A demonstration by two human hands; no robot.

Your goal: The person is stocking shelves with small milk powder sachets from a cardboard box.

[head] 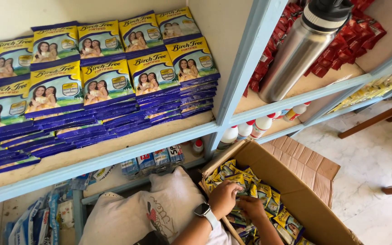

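Note:
An open cardboard box (pixel 315 205) sits on the floor below the shelves, full of yellow and blue sachets (pixel 268 194). Both my hands are down inside it among the sachets. My left hand (pixel 223 198), with a smartwatch on the wrist, has its fingers curled over a bunch of sachets. My right hand (pixel 252 208) lies beside it, pressed onto the sachets; its fingers are partly hidden. Whether either hand has a firm hold on a sachet is unclear.
Stacks of the same kind of yellow and blue sachets (pixel 96 88) fill the blue-edged shelf (pixel 114 156) above. A steel flask (pixel 302 45) and red packets (pixel 345 41) stand on the right shelf, white bottles (pixel 246 129) below. A pale cloth bag (pixel 155 211) lies left of the box.

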